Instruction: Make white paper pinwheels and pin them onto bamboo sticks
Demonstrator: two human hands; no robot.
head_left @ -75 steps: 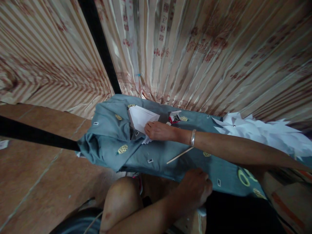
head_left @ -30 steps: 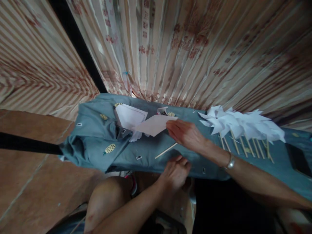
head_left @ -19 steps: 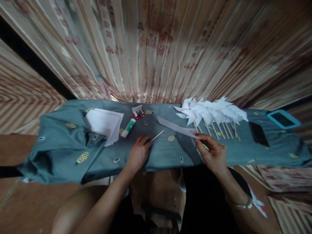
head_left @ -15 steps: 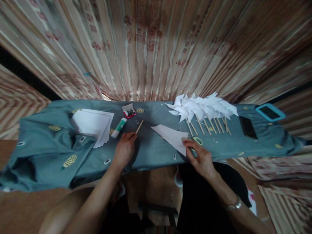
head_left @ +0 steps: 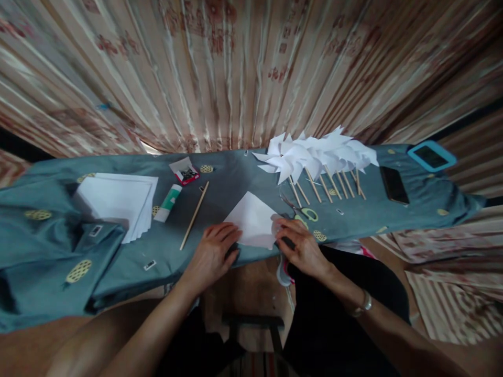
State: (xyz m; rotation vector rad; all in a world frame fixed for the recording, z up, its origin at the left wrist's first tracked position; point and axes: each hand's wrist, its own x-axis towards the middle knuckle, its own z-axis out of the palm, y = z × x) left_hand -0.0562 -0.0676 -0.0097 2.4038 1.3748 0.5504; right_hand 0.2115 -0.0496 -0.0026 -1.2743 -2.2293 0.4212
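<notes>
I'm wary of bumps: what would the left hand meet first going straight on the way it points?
The left hand would first meet the white paper, whose left edge it overlaps. Beyond it, the right hand seems next, though depth is unclear.

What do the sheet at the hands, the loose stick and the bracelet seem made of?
Sheet: seemingly matte white paper; it is thin and straight-edged.
Stick: probably unvarnished wood or bamboo; it is pale tan and shows no gloss.
Bracelet: likely polished metal; it is silvery with a bright highlight, though the exact metal is unclear.
</notes>
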